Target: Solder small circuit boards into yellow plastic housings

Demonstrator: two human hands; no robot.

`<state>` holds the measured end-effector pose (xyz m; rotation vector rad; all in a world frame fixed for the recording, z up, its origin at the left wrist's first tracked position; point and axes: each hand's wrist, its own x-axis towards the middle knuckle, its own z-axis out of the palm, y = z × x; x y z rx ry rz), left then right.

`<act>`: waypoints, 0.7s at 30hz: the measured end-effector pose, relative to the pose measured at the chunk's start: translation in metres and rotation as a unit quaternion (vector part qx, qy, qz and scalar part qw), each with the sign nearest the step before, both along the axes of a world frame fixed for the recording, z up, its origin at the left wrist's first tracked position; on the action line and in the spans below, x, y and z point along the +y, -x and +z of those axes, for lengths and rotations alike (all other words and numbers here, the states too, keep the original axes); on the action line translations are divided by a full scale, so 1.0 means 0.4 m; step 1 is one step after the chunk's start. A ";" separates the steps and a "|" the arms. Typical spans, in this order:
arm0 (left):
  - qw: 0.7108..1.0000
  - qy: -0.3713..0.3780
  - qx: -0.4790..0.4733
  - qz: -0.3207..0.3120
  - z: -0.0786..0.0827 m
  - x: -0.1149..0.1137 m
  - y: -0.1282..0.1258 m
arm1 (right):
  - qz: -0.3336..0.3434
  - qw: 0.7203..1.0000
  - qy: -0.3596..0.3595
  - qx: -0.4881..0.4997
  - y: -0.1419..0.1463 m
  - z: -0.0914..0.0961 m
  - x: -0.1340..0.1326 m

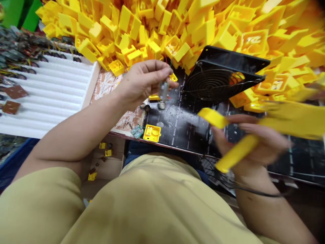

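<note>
My left hand point(148, 79) is closed in a pinch above the bench, with thin wires between thumb and fingers. A small circuit board point(164, 89) hangs just below the fingertips, with a round metallic part at its lower end. My right hand point(254, 145) is wrapped round a yellow tool point(294, 118); motion blurs it, and I cannot make out its exact kind. On the bench near its front edge lies an open yellow plastic case point(152, 133). Beside the case, a green circuit board point(137, 131) is joined to it by wires.
A big heap of yellow plastic cases point(127, 34) fills the back. A black fan point(215, 78) with a wire guard stands before it on the black bench top point(182, 125). A white ridged foam tray point(58, 91) with wired parts is at left. Cables point(220, 179) hang at the front.
</note>
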<state>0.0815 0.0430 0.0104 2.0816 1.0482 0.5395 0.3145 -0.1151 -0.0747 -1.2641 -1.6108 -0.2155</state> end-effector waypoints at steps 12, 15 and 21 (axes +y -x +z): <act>0.984 -0.032 0.116 -0.135 -0.047 -0.117 0.074 | 0.115 0.977 0.102 -0.145 0.074 0.004 0.014; 0.982 -0.059 0.124 -0.126 -0.054 -0.122 0.064 | 0.097 0.974 0.090 -0.182 0.093 -0.005 0.019; 0.978 -0.083 0.132 -0.138 -0.052 -0.118 0.068 | 0.148 0.975 0.109 -0.126 0.113 -0.014 0.028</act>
